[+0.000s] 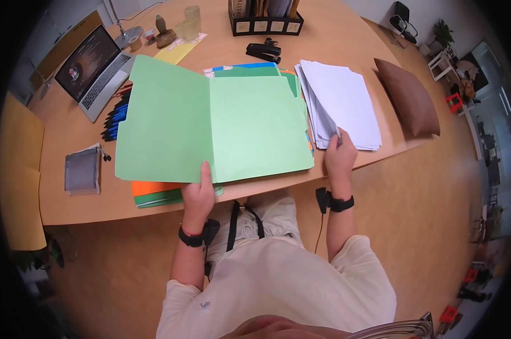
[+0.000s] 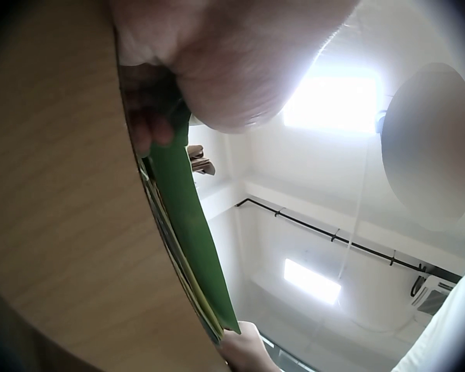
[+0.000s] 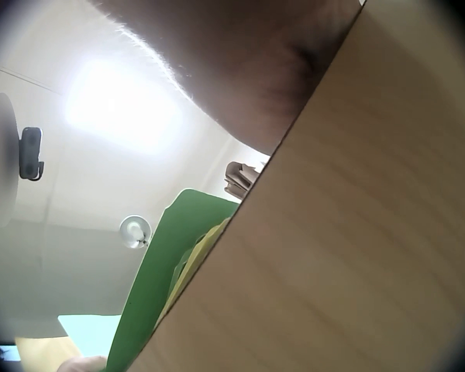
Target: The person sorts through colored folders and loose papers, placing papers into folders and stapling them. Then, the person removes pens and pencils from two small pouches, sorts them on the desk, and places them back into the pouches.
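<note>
A light green file folder (image 1: pixel 258 124) lies spread wide in the head view, its left flap tilted up. My left hand (image 1: pixel 199 195) pinches its bottom edge close to the fold, thumb on top and fingers underneath. More folders, green and orange (image 1: pixel 148 189), stick out beneath it. To the right is a stack of white paper (image 1: pixel 348 99). My right hand (image 1: pixel 341 158) pinches the lower left edge of the upper sheets, which curl up slightly there. In the left wrist view the folder (image 2: pixel 190 225) shows edge-on; the right wrist view hides my fingertips behind the table edge.
A laptop (image 1: pixel 92 73), pens (image 1: pixel 117 116) and a mesh pouch (image 1: pixel 82 169) lie on the left. Behind the folders are a black stapler (image 1: pixel 264 52) and a desk organizer (image 1: pixel 267 25). A brown cushion (image 1: pixel 408 99) rests right of the paper. The table edge (image 1: pixel 255 189) runs close by my wrists.
</note>
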Tool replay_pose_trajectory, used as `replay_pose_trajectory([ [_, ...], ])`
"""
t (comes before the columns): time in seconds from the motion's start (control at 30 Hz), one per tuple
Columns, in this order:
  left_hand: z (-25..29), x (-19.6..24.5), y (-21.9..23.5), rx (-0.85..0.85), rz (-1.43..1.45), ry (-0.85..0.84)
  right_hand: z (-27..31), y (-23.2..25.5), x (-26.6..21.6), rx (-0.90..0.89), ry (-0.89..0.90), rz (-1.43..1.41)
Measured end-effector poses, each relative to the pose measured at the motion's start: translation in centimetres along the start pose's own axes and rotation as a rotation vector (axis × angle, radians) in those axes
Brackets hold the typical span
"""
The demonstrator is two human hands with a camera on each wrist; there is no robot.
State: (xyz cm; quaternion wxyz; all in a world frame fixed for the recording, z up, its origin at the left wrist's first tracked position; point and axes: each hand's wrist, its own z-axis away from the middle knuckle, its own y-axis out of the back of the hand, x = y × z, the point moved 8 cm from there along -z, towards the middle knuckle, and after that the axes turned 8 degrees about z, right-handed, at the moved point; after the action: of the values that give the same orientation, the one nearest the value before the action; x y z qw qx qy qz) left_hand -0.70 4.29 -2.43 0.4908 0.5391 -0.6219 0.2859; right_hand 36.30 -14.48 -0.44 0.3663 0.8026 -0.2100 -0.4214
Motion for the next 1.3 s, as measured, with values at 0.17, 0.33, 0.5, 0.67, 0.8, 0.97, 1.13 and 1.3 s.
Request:
replay_pose_trajectory([
  [0.17, -0.2, 0.2, 0.1, 0.005, -0.009, -0.025, 1.5, 3.7, -3.3, 0.340, 0.152, -0.200],
  [0.33, 0.0, -0.3, 0.2, 0.016, -0.009, 0.000, 4.7, 2.2, -11.0, 0.169, 0.477, -0.249],
  [0.5, 0.2, -0.5, 0.3, 0.019, -0.023, 0.001, 9.7, -2.2, -17.8, -0.050, 0.719, -0.134],
  [0.67, -0.1, 0.2, 0.3, 0.020, 0.012, -0.020, 13.8, -4.7, -20.5, -0.254, 0.919, -0.057],
  [0.8, -0.1, 0.5, 0.3, 0.005, 0.039, -0.024, 14.2, -4.1, -21.2, -0.360, 0.968, -0.124],
  [0.97, -0.1, -0.4, 0.4, 0.041, 0.048, -0.029, 14.2, -3.1, -21.7, -0.459, 1.025, -0.181],
  [1.13, 0.2, -1.6, 0.4, 0.028, 0.141, 0.112, 14.6, -3.8, -21.8, -0.382, 1.077, -0.126],
  [1.3, 0.0, -2.0, 0.4, 0.021, 0.127, 0.085, 15.0, -4.3, -21.6, -0.335, 1.096, -0.097],
])
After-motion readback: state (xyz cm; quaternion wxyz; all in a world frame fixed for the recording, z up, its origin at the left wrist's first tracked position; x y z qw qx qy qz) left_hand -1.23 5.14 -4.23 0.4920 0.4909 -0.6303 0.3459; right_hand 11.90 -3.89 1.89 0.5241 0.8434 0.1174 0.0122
